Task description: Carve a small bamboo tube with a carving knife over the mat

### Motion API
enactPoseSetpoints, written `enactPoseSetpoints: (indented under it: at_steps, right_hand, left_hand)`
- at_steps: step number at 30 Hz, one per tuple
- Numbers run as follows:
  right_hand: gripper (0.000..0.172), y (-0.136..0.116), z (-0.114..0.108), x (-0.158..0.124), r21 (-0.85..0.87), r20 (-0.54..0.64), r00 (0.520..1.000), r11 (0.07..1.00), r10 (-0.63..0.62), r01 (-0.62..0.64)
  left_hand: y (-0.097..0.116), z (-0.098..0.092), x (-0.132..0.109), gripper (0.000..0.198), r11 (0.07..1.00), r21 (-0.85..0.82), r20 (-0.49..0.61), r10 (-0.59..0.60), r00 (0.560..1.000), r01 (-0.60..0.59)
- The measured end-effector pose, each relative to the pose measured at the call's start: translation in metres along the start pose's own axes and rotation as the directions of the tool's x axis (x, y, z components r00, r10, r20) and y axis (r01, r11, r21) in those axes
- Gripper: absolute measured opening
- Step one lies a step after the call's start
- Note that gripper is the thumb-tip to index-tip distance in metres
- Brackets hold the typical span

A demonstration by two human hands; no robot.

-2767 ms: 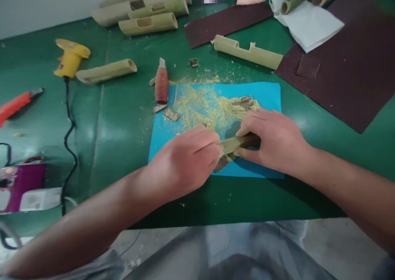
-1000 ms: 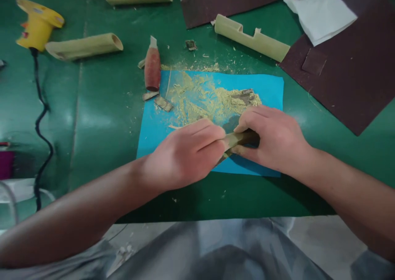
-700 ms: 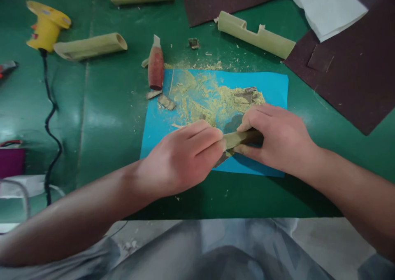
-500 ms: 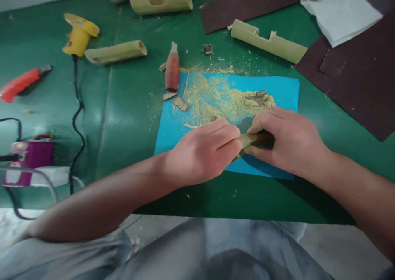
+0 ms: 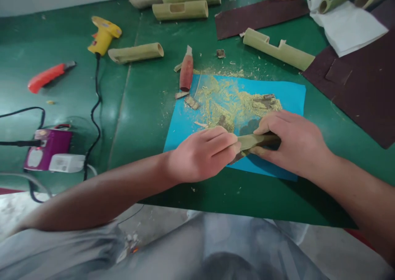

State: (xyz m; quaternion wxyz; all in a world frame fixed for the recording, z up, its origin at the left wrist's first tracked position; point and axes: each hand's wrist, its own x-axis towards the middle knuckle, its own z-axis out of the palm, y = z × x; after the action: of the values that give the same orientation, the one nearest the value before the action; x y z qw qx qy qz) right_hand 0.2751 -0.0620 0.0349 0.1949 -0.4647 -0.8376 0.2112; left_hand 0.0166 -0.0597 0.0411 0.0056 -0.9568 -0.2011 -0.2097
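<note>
Several tools lie at the far left of the green surface point(image 5: 145, 107): a red utility knife point(image 5: 47, 77), and nearer the edge a purple device point(image 5: 47, 148) with a white adapter point(image 5: 66, 163) just beside it. A yellow glue gun point(image 5: 103, 35) lies farther back, its black cord point(image 5: 94, 111) trailing toward the near edge. Right of the gun lies a bamboo tube point(image 5: 135, 52), with more cut tubes point(image 5: 180, 10) stacked at the far edge. A red-handled knife point(image 5: 186, 72) rests at the upper left corner of a blue sheet point(image 5: 182, 127), which is strewn with pale shavings point(image 5: 228, 101). Over the sheet's near part, the left hand point(image 5: 202, 154) has its fingers curled together over the left end of a short bamboo piece point(image 5: 256, 140); whatever else sits under that palm is hidden. The right hand point(image 5: 293, 142) clamps the piece's other end, fingers on top and thumb beneath, so the piece is held level just above the sheet between both hands. Behind them lies a notched bamboo length point(image 5: 277, 49). At the far right are dark sandpaper sheets point(image 5: 364, 90) and white paper point(image 5: 348, 26).
</note>
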Motion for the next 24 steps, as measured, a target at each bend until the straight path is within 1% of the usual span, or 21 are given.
enactPoseSetpoints:
  at_steps: [3, 6, 8, 12, 15, 17, 19, 21, 24]
  right_hand:
    - [0.020, 0.0001, -0.0007, 0.0007, -0.003, 0.004, 1.000, 1.000, 0.001, -0.001]
    - [0.019, -0.0005, -0.0018, 0.0013, -0.013, 0.010, 1.000, 1.000, 0.006, -0.006]
    - [0.019, -0.0011, -0.0022, 0.0015, -0.022, 0.011, 1.000, 1.000, 0.006, -0.005]
    - [0.019, -0.0022, -0.0017, 0.0015, -0.037, 0.006, 1.000, 0.999, 0.003, -0.003]
    - [0.019, -0.0026, -0.0015, 0.0017, -0.040, 0.002, 1.000, 0.999, 0.008, -0.007]
    - [0.020, -0.0025, -0.0018, 0.0019, -0.040, 0.000, 1.000, 0.999, 0.010, -0.010]
    - [0.020, -0.0022, -0.0021, 0.0019, -0.036, -0.003, 1.000, 0.999, 0.010, -0.010]
    - [0.020, -0.0019, -0.0019, 0.0017, -0.029, -0.006, 1.000, 1.000, 0.003, -0.003]
    - [0.019, -0.0017, -0.0004, 0.0010, -0.031, -0.011, 1.000, 0.999, -0.011, 0.011]
  left_hand:
    - [-0.0046, 0.0024, -0.0004, 0.022, 0.999, -0.044, -0.018, -0.004, 1.000, 0.003]
    - [-0.0059, 0.0037, 0.0008, 0.018, 0.995, -0.098, -0.068, -0.002, 0.998, -0.005]
    - [-0.0049, 0.0025, 0.0016, 0.017, 0.994, -0.108, -0.093, -0.021, 0.995, 0.011]
    - [-0.0018, -0.0024, 0.0020, 0.022, 0.995, -0.093, -0.068, -0.042, 0.997, 0.036]
    - [-0.0009, -0.0033, 0.0023, 0.020, 0.987, -0.137, -0.050, -0.089, 0.995, 0.082]
    - [-0.0014, -0.0020, 0.0026, 0.015, 0.983, -0.160, -0.063, -0.101, 0.993, 0.089]
    - [-0.0026, -0.0002, 0.0025, 0.010, 0.983, -0.173, -0.093, -0.078, 0.993, 0.061]
    - [-0.0042, 0.0014, 0.0018, 0.009, 0.982, -0.182, -0.113, -0.068, 0.991, 0.047]
    - [-0.0064, 0.0025, 0.0001, 0.009, 0.982, -0.176, -0.104, -0.088, 0.991, 0.069]
